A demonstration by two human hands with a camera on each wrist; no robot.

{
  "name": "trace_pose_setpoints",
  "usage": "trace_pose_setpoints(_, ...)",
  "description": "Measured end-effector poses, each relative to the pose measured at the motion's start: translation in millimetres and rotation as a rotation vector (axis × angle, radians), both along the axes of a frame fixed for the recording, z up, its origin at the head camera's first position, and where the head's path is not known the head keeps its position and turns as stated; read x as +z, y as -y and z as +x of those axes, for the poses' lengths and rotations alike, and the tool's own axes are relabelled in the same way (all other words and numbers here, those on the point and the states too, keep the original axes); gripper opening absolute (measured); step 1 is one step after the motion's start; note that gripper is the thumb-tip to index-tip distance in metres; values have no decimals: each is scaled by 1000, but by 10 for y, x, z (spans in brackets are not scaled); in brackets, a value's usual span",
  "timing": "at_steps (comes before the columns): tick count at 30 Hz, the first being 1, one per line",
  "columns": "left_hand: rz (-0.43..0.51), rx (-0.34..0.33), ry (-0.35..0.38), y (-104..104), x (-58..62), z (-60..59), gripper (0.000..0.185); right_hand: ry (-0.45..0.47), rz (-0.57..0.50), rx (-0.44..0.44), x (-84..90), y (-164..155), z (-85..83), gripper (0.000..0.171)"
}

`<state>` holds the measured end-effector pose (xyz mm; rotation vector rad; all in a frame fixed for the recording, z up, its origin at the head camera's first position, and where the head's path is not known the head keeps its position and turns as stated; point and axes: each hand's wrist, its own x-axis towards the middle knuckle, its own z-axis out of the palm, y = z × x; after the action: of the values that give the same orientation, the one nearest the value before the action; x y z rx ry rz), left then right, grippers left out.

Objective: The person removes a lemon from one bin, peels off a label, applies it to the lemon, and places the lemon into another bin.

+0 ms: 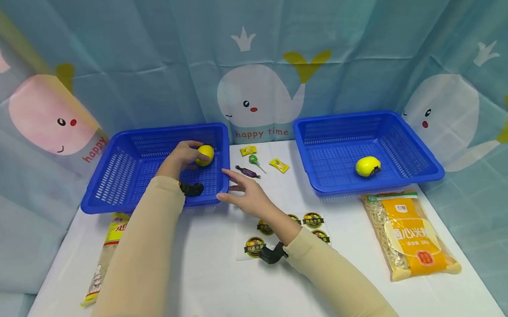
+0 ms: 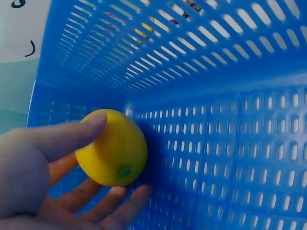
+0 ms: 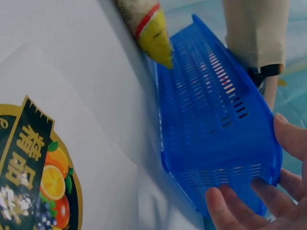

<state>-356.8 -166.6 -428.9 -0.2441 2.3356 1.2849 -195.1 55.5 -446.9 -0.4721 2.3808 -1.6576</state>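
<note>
In the blue basket on the left (image 1: 110, 206), my left hand (image 1: 180, 158) holds a yellow lemon (image 1: 205, 155) near the right end. The left wrist view shows the thumb across the lemon (image 2: 115, 148), with the fingers curving behind and below it. A green spot marks the fruit's end. My right hand (image 1: 247, 195) is at that basket's right end, thumb by the front corner and fingers spread. Seen from the right wrist, those fingers (image 3: 273, 199) lie fairly straight against the basket's end wall (image 3: 225, 175), and the thumb meets its rim.
Another blue basket (image 1: 320, 191) on the right contains a yellow fruit (image 1: 368, 166) with a dark end. Between the baskets lie a green lollipop (image 1: 254, 160) and several wrapped candies (image 1: 279, 165). A sticker sheet (image 1: 254, 247), a bagged food pack (image 1: 413, 236) and a long packet (image 1: 106, 257) lie nearer.
</note>
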Motion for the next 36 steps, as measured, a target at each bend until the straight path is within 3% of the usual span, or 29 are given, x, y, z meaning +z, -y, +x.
trace_pose_setpoints(4,-7,31,-2,38,-2,2,70,-3,2,0,12,28,4,71)
trace_pose_setpoints(9,12,20,-36,50,64,29,70,5,5,-8,19,33,9,71)
trace_pose_setpoints(20,102,29,-88,-37,448,214,70,22,3,-20,15,7,13,70)
trace_pose_setpoints(24,117,24,-107,-28,525,294,70,22,17,-16,32,-7,27,70)
trace_pose_setpoints(30,183,2,-155,47,554,459,69,22,20,-11,60,-5,34,71)
trace_pose_setpoints(36,218,-54,-192,34,633,767,67,20,36,-9,67,24,35,73)
